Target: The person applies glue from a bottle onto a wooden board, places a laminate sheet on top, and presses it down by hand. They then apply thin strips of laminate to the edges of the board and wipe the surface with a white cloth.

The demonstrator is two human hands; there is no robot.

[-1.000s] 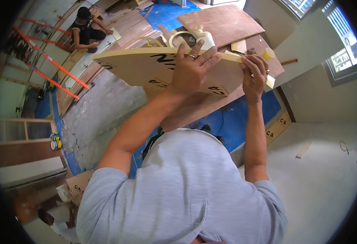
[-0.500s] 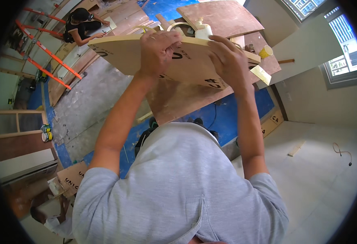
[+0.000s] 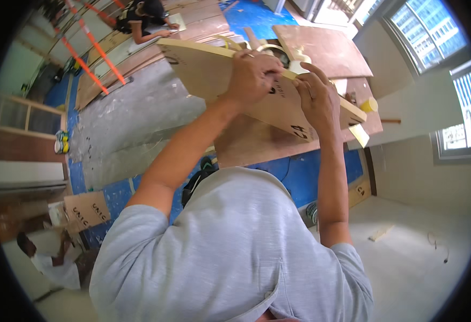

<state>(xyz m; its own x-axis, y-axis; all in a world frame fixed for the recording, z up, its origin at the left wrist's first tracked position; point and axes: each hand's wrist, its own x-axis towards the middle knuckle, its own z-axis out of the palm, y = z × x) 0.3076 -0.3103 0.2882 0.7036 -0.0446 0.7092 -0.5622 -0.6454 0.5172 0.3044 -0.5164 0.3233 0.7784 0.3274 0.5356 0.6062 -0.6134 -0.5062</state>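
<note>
A large tan wooden board (image 3: 208, 75) with dark lettering stands tilted on a workbench (image 3: 246, 142), its long narrow edge facing up. My left hand (image 3: 254, 75) is closed over that edge near its middle, fingertips bunched. Just to its right, my right hand (image 3: 318, 102) grips the same edge, fingers curled over the top and thumb near the left hand. Between the hands, a pale strip (image 3: 289, 74) lies along the edge; what the fingertips pinch is partly hidden. A pale flat piece (image 3: 359, 135) hangs by the board's right end.
Behind the board are a white bottle (image 3: 300, 65), a tape roll (image 3: 274, 51), a yellow cup (image 3: 370, 104) and another brown panel (image 3: 321, 51). One person (image 3: 144, 21) crouches at far left near an orange ladder (image 3: 88, 45); another (image 3: 58, 263) is at lower left.
My view has turned, so the scene sits differently. My hands have come closer together along the board's edge, and the pale strip between them now shows.
</note>
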